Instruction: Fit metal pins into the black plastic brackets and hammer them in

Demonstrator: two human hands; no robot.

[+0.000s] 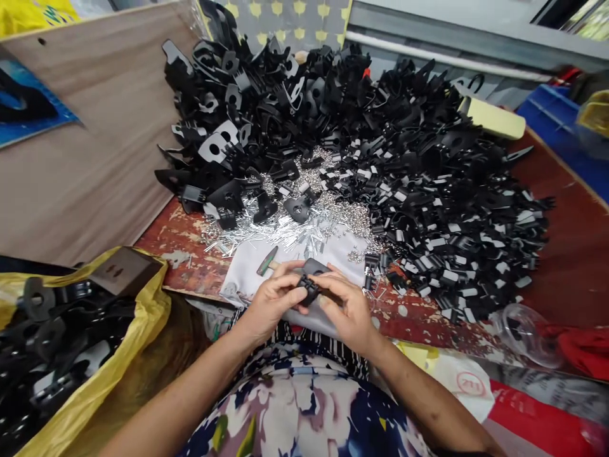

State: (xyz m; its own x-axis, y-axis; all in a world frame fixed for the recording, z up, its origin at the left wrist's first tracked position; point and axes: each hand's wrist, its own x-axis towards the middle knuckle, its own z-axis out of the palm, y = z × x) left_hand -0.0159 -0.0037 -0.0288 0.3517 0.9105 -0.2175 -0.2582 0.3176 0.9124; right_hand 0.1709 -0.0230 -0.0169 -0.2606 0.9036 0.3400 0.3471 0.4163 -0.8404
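Observation:
Between the fingertips of both hands is a black plastic clip part (pixel 310 289), held over the front edge of the table. My left hand (pixel 277 297) pinches it from the left, my right hand (pixel 346 307) from the right. A flat dark plate with a rounded end (pixel 314 266) shows just beyond the fingers; whether it joins the clip part I cannot tell. A small hammer (pixel 268 261) lies on the pale cloth (pixel 245 266) by my left fingers. Past the cloth are loose metal pins (pixel 280 233) and many small springs (pixel 349 212).
Black plastic pieces (pixel 304 95) are heaped across the back, with smaller ones (pixel 442 241) at right. A yellow bag (pixel 155 304) of black parts stands at lower left. A wooden board (pixel 95 127) walls the left side. A clear plastic cup (pixel 526 333) lies at the right edge.

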